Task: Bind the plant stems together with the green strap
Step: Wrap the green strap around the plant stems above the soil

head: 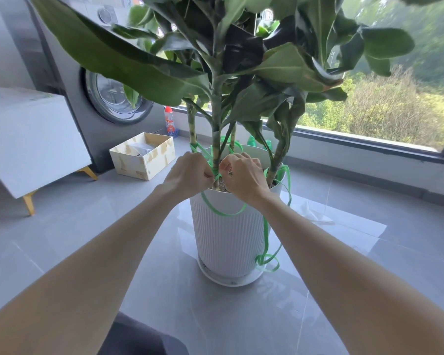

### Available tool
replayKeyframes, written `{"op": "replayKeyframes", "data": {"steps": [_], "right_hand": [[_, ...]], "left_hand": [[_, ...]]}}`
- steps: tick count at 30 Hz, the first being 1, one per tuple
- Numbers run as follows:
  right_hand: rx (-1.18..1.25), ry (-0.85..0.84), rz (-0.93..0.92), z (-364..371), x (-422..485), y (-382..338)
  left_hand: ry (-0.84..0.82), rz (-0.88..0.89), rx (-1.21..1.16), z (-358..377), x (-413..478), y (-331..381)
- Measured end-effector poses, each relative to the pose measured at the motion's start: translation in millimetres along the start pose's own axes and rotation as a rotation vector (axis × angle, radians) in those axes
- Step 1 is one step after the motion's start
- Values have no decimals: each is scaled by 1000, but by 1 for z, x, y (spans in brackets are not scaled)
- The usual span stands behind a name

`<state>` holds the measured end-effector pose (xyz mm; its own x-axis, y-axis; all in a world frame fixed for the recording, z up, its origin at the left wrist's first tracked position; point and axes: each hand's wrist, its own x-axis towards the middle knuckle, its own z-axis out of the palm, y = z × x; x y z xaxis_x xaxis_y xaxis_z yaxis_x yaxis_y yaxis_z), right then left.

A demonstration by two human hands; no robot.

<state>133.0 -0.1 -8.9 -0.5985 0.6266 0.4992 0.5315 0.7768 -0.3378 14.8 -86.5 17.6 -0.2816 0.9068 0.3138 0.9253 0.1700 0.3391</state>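
Both bare forearms reach forward from the lower corners and converge at the rim of the white ribbed pot (pixel 226 239), wrists nearly level and the backs of both hands turned up toward the camera. The left hand (pixel 189 172) has its fingers curled under and its thumb tucked in, pinching the green strap (pixel 266 234) just left of the central stem (pixel 215 149). The right hand (pixel 241 178) mirrors it just right of that stem, fingers bent and knuckles raised, gripping the strap between thumb and fingertips. The 2 hands sit close together with only the stem between them. The strap runs around the plant stems (pixel 192 129) low down, just above the soil, with bands crossing between the left stem and the central one. A slack loop droops in front of the pot below the hands, and a longer tail hangs down the pot's right side and curls beside the saucer (pixel 231 281) on the grey tiled floor (pixel 87 239). Behind the plant stand a washing machine (pixel 108 98), a cardboard box (pixel 144 160), a red-capped bottle (pixel 169 121), a white cabinet (pixel 31 139) and a wide window (pixel 369 111).
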Motion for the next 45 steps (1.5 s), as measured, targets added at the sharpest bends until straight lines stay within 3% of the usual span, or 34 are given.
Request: {"op": "replayKeyframes", "data": {"steps": [12,30,45], "right_hand": [[-10,-4,-18,0,0,0],[-3,-4,-15,2,1,2],[131,-45,58,-6,-2,3]], "left_hand": [[84,-40,92,1,3,-5],[101,-196,-191,10,7,-13],[167,-270,-282,14,4,-14]]}}
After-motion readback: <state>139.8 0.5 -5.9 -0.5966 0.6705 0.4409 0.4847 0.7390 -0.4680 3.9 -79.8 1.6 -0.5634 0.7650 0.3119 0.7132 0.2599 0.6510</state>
